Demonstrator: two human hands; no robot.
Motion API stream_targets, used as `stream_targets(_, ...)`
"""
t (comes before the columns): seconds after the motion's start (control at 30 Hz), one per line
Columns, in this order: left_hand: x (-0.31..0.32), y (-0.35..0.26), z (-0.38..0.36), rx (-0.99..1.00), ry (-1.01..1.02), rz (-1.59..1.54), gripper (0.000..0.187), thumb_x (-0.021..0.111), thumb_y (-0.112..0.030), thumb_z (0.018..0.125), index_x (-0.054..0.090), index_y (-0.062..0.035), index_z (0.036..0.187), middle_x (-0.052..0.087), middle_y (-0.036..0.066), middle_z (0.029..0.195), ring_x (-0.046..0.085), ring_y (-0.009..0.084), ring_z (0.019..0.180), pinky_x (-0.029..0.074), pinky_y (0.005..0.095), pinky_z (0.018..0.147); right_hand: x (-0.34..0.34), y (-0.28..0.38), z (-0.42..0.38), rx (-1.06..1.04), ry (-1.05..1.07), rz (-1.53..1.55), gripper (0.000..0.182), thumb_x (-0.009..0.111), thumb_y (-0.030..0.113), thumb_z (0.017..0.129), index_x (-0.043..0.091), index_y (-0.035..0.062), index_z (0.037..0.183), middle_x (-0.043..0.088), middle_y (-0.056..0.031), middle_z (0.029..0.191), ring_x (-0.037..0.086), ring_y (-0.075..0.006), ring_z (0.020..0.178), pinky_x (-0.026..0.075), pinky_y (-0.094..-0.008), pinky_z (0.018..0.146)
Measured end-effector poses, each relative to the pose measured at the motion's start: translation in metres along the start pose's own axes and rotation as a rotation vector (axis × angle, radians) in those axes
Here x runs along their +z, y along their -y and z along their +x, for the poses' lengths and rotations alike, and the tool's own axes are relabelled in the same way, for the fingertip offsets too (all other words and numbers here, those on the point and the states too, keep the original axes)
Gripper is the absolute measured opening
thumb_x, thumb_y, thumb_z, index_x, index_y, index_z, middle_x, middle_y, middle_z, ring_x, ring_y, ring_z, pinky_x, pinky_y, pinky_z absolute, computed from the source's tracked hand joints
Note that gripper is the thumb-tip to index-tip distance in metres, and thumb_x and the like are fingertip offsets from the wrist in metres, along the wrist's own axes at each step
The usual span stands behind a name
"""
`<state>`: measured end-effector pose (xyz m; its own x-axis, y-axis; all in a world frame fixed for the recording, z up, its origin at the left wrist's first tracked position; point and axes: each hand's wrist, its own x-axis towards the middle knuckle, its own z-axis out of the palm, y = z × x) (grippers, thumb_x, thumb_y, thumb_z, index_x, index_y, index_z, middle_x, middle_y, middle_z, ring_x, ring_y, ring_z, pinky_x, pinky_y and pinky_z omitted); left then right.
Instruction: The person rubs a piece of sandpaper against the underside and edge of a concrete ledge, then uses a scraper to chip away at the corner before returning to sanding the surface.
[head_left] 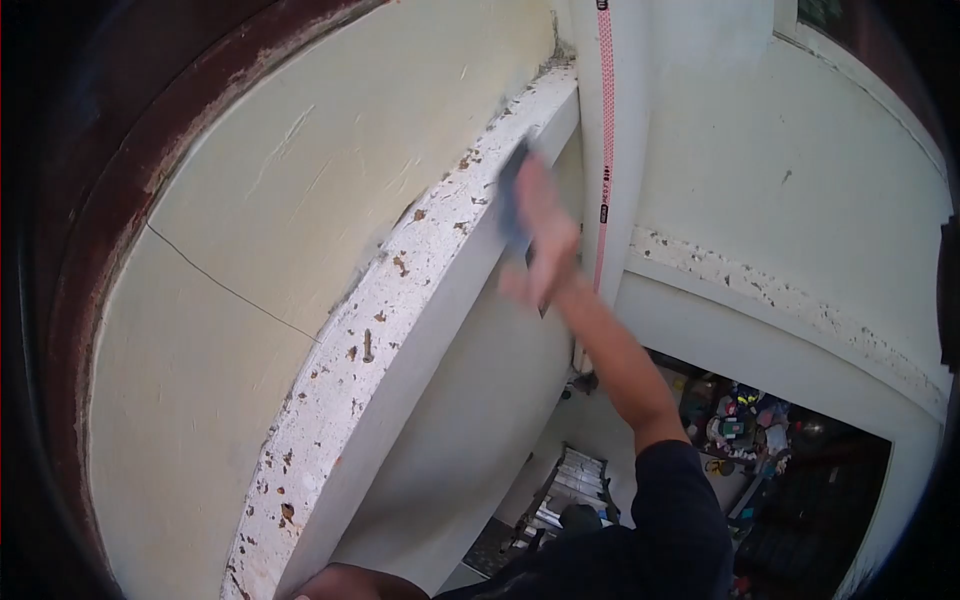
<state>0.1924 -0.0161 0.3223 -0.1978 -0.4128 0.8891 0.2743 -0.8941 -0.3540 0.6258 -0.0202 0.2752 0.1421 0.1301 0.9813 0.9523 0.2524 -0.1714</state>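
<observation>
My right hand (545, 225) reaches up to the far part of a white-painted ledge (345, 370). It is closed on a dark, flat pad (514, 190), held against or just over the ledge's edge; motion blur hides its exact kind and whether it touches. The ledge's top is pitted, with brown chips and flaked paint. At the bottom edge of the view, a bit of bare skin, apparently my left arm (368, 582), shows beside the ledge. My left hand itself is cut off by the frame.
A cream wall (230, 240) with a thin crack borders the ledge on the left. A pale vertical pipe (625, 130) with red printing rises beyond my hand. Far below are a metal ladder (578, 480) and a cluttered pile (745, 425). Another flaking ledge (750, 280) runs along the right.
</observation>
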Motion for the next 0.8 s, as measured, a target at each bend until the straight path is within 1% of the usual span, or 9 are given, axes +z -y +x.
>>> stream_targets(0.1, 0.001, 0.000, -0.001, -0.009, -0.001, -0.037, 0.039, 0.035, -0.024, 0.096, 0.057, -0.0062, 0.070, 0.053, 0.005, 0.071, 0.052, 0.0202, 0.075, 0.040, 0.0349, 0.081, 0.003, -0.034, 0.020, 0.220, -0.223, 0.074, 0.098, 0.059, 0.065, 0.078, 0.041, -0.0118, 0.137, 0.036, -0.0303, 0.146, 0.035, -0.0455, 0.137, 0.029, -0.0440, 0.113)
stream_targets(0.17, 0.001, 0.000, -0.002, -0.003, -0.053, -0.054, 0.038, 0.035, -0.024, 0.096, 0.057, -0.0062, 0.070, 0.053, 0.005, 0.071, 0.052, 0.0202, 0.075, 0.040, 0.0350, 0.081, 0.002, 0.006, 0.004, 0.134, -0.209, 0.045, 0.095, 0.057, 0.063, 0.081, 0.041, -0.0123, 0.137, 0.037, -0.0318, 0.145, 0.034, -0.0470, 0.137, 0.029, -0.0446, 0.114)
stream_targets(0.23, 0.002, 0.000, -0.002, 0.004, -0.070, -0.071, 0.038, 0.035, -0.024, 0.096, 0.057, -0.0063, 0.070, 0.053, 0.005, 0.071, 0.052, 0.0202, 0.075, 0.040, 0.0351, 0.081, -0.002, 0.027, -0.010, -0.043, 0.055, 0.080, 0.093, 0.056, 0.060, 0.083, 0.040, -0.0149, 0.136, 0.039, -0.0360, 0.141, 0.034, -0.0489, 0.135, 0.030, -0.0445, 0.113)
stream_targets(0.3, 0.001, 0.000, -0.003, -0.006, -0.053, -0.088, 0.038, 0.035, -0.024, 0.096, 0.057, -0.0063, 0.070, 0.053, 0.005, 0.071, 0.052, 0.0202, 0.075, 0.040, 0.0352, 0.081, -0.005, -0.012, 0.011, -0.036, 0.021, 0.022, 0.092, 0.055, 0.057, 0.084, 0.039, -0.0168, 0.135, 0.040, -0.0390, 0.138, 0.035, -0.0507, 0.134, 0.029, -0.0459, 0.113)
stream_targets(0.4, 0.002, 0.000, -0.004, -0.017, -0.055, -0.114, 0.038, 0.035, -0.025, 0.096, 0.057, -0.0063, 0.070, 0.052, 0.004, 0.071, 0.052, 0.0203, 0.075, 0.040, 0.0353, 0.081, -0.002, -0.018, 0.050, 0.322, -0.265, 0.089, 0.092, 0.054, 0.055, 0.085, 0.036, -0.0202, 0.135, 0.037, -0.0432, 0.137, 0.034, -0.0526, 0.133, 0.026, -0.0488, 0.113)
stream_targets(0.57, 0.001, -0.001, -0.005, -0.019, -0.096, -0.128, 0.038, 0.036, -0.025, 0.096, 0.057, -0.0064, 0.070, 0.052, 0.004, 0.070, 0.052, 0.0204, 0.075, 0.040, 0.0355, 0.082, 0.004, 0.038, 0.019, 0.191, -0.118, 0.096, 0.091, 0.054, 0.049, 0.088, 0.028, -0.0256, 0.134, 0.030, -0.0478, 0.137, 0.032, -0.0587, 0.131, 0.028, -0.0479, 0.112)
stream_targets(0.67, 0.001, -0.001, -0.005, -0.040, -0.065, -0.140, 0.038, 0.036, -0.025, 0.096, 0.057, -0.0064, 0.070, 0.051, 0.004, 0.070, 0.051, 0.0204, 0.075, 0.040, 0.0357, 0.082, -0.002, 0.001, 0.058, 0.501, -0.163, 0.057, 0.093, 0.056, 0.047, 0.087, 0.025, -0.0273, 0.134, 0.027, -0.0499, 0.137, 0.029, -0.0592, 0.132, 0.025, -0.0481, 0.113)
stream_targets(0.77, 0.016, 0.003, -0.007, -0.003, -0.185, -0.249, 0.037, 0.038, -0.026, 0.095, 0.056, -0.0071, 0.069, 0.048, 0.004, 0.068, 0.050, 0.0202, 0.076, 0.039, 0.0365, 0.086, 0.001, 0.037, 0.033, 0.502, -0.095, 0.141, 0.090, 0.056, 0.044, 0.087, 0.025, -0.0282, 0.133, 0.026, -0.0511, 0.136, 0.030, -0.0600, 0.131, 0.025, -0.0481, 0.113)
stream_targets(0.8, 0.016, 0.004, -0.008, -0.008, -0.195, -0.251, 0.037, 0.038, -0.026, 0.095, 0.056, -0.0071, 0.069, 0.048, 0.004, 0.068, 0.050, 0.0202, 0.076, 0.039, 0.0365, 0.086, -0.002, 0.064, 0.022, 0.295, -0.049, 0.050, 0.091, 0.057, 0.043, 0.087, 0.025, -0.0287, 0.132, 0.026, -0.0508, 0.136, 0.031, -0.0599, 0.130, 0.025, -0.0478, 0.114)
